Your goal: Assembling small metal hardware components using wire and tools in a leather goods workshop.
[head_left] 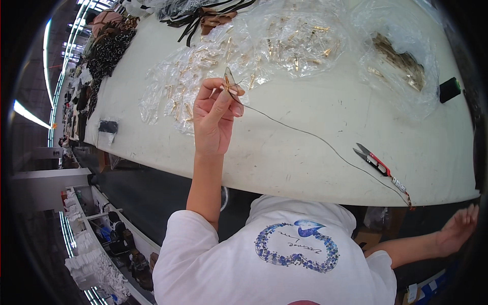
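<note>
My left hand (216, 114) is raised over the table, its thumb and fingers closed on a small piece of sheer dark material (229, 76) with a gold-coloured glint at its base. From these fingers a long dark thread (317, 136) curves right to the table's front edge. My right hand (459, 230) is out at the far right, beyond the table edge, its fingers drawn together. Whatever it may hold is too small to make out. Thread snips (373, 160) with red and black handles lie between the hands, a beaded cord (400, 185) tied to them.
Clear plastic bags (300, 43) with several slim gold-coloured pieces cover the table's middle. Another bag (396, 61) holds brownish sheer pieces, beside a dark thread spool (450, 90). Black strips (190, 23) and dark trimmings (109, 56) lie farther back. A small dark packet (108, 126) sits near the left edge.
</note>
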`<state>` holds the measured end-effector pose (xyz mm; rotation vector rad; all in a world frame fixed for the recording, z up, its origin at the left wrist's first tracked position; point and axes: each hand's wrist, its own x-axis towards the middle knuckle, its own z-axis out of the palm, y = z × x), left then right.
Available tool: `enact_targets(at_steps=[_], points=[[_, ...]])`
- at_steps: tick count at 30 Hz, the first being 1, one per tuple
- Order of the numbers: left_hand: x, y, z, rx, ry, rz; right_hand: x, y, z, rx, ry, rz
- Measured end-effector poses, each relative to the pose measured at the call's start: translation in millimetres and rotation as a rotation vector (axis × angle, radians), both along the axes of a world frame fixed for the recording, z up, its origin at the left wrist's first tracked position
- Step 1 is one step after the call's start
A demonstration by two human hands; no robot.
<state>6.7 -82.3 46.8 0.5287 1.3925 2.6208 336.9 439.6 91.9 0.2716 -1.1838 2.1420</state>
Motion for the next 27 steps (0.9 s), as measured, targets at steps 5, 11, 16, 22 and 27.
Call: enact_targets(at_steps=[5, 11, 16, 22, 27], points=[[17, 36, 5, 0.107, -0.051, -0.251, -160, -195, -13, 0.272, -0.411, -0.024], [26, 69, 12, -0.019, -0.001, -0.329, -199, -276, -5, -0.084, -0.464, 0.495], [26, 77, 9, -0.081, 0.005, -0.306, -211, -281, -13, -0.256, -0.538, 0.664], [28, 77, 2, -0.12, 0.014, -0.26, -215, -284, -17, -0.307, -0.556, 0.661], [27, 78, -1, -0.127, 0.027, -0.264, -218, -284, -21, -0.301, -0.566, 0.652]])
